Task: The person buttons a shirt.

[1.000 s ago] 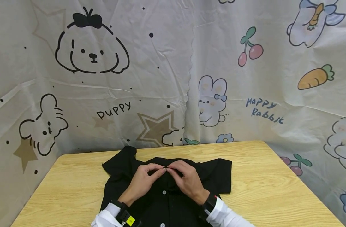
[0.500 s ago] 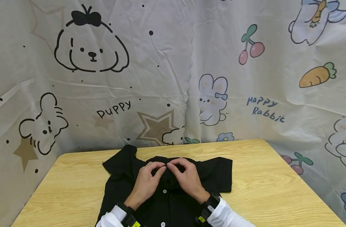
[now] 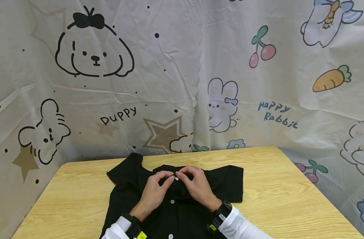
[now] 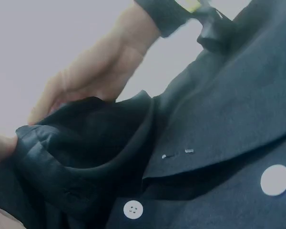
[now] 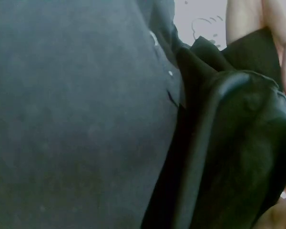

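A short-sleeved black shirt (image 3: 188, 219) lies spread on the wooden table with its collar toward the far edge. At the neckline my left hand (image 3: 153, 192) pinches the cloth between thumb and index finger. Right beside it, my right hand (image 3: 201, 191) pinches the collar edge in the same way, the fingertips almost meeting. A small white button (image 3: 176, 178) shows just below the fingertips. Further down the front sit another white button (image 3: 172, 201) and a lower one (image 3: 170, 236). In the left wrist view, pale buttonhole stitching (image 4: 176, 154) shows on the placket.
The wooden table (image 3: 289, 199) extends on both sides of the shirt. A pale printed curtain (image 3: 170, 83) with cartoon animals hangs behind it. Both wrists wear black straps over or beside white sleeves (image 3: 241, 224).
Both hands have stayed at the collar, rising slightly with small finger shifts. The white button below the fingertips has come into sight. The shirt lies nearly as before.
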The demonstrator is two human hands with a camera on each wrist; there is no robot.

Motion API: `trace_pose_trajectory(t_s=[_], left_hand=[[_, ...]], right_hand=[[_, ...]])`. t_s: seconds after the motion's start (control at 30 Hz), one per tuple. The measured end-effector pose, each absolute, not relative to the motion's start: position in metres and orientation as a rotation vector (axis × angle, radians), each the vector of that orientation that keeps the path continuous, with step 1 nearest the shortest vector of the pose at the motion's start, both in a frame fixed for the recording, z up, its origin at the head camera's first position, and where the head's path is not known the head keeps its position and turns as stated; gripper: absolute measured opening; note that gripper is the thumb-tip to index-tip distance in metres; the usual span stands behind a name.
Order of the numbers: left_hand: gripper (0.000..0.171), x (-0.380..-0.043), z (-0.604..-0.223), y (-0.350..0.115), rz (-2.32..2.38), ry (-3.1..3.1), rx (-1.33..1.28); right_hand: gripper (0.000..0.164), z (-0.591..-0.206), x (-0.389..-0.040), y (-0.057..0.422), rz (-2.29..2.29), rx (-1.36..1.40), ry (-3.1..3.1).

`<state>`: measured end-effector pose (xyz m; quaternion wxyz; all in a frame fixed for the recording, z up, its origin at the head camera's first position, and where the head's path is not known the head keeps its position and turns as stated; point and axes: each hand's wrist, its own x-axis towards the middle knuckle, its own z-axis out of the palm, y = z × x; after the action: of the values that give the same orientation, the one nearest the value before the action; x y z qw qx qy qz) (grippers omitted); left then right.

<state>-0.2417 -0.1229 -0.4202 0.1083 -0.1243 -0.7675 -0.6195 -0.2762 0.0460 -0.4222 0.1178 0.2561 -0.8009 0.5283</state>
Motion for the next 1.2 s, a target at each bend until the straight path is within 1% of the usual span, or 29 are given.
trace_pose_trajectory(t_s=[0.13, 0.27, 0.37, 0.5, 0.7, 0.83, 0.9, 0.97, 1.1, 1.2], left_hand=[[0.013, -0.244, -0.421, -0.128, -2.073, -2.240, -0.299], [0.022, -0.246, -0.423, -0.136, -2.268, -2.250, -0.298], [0.027, -0.248, -0.426, -0.142, -2.329, -2.279, -0.341], [0.027, -0.250, -0.426, -0.147, -2.345, -2.313, -0.385], [0.029, -0.250, -0.421, -0.146, -2.285, -2.311, -0.310], [0.029, -0.248, -0.417, -0.140, -2.140, -2.324, -0.284], [0.028, -0.247, -0.417, -0.137, -2.046, -2.313, -0.300], [0.027, -0.245, -0.417, -0.135, -1.965, -2.279, -0.331], [0.025, -0.243, -0.419, -0.134, -1.832, -2.258, -0.372], [0.023, -0.243, -0.420, -0.134, -1.777, -2.286, -0.392]], right_hand=[[0.011, -0.425, -0.275, 0.045, 1.483, 0.770, -2.336], [0.013, -0.427, -0.273, 0.043, 1.463, 0.787, -2.357], [0.014, -0.427, -0.272, 0.042, 1.464, 0.802, -2.370], [0.013, -0.427, -0.271, 0.042, 1.432, 0.835, -2.375], [0.010, -0.428, -0.269, 0.042, 1.369, 0.914, -2.358], [0.012, -0.426, -0.270, 0.041, 1.280, 0.920, -2.426], [0.017, -0.424, -0.270, 0.041, 1.212, 0.905, -2.482], [0.026, -0.423, -0.271, 0.043, 1.133, 0.910, -2.541], [0.039, -0.421, -0.275, 0.048, 1.150, 0.991, -2.616], [0.037, -0.421, -0.278, 0.051, 1.291, 1.022, -2.614]])
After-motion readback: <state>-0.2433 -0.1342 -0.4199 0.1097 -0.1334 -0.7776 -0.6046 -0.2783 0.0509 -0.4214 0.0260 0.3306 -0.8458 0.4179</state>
